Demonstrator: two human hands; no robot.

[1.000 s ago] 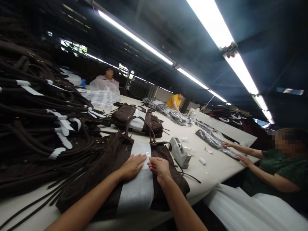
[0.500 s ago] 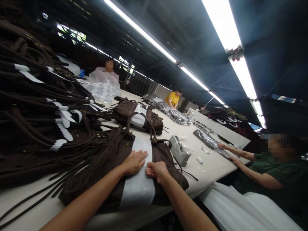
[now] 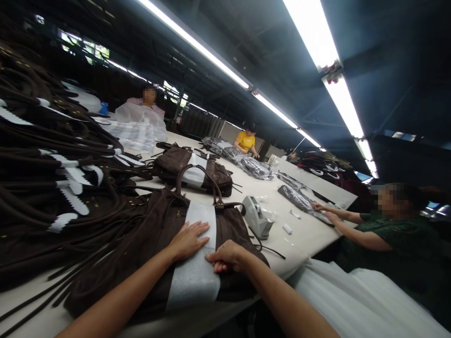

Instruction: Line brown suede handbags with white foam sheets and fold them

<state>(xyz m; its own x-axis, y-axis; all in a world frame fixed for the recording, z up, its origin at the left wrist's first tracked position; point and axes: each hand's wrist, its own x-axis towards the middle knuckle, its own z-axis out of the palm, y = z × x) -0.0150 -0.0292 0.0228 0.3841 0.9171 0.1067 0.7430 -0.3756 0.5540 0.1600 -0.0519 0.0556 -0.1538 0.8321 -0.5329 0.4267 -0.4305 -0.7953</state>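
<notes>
A dark brown handbag (image 3: pixel 236 230) lies on the table in front of me, its two handles pointing away. A white paper band (image 3: pixel 195 277) wraps around its middle. My left hand (image 3: pixel 189 240) rests flat on the band with fingers stretched out. Just right of it, my right hand (image 3: pixel 227 257) is closed, its fingers curled and its thumb against the band. Whatever may be between those fingers is hidden. Behind lies a second brown handbag (image 3: pixel 169 162) with its own white band.
Brown bags with white-wrapped parts are piled at left (image 3: pixel 31 188). A grey tape dispenser (image 3: pixel 257 217) stands right of the handbag, near a small white roll (image 3: pixel 287 229). A co-worker in green (image 3: pixel 391 239) handles a plastic-wrapped bag (image 3: pixel 299 198). White sheeting (image 3: pixel 352 295) hangs at lower right.
The view has shifted slightly, so most things sit further left. My right hand has slid a little down the band, and my left hand stays flat on it.
</notes>
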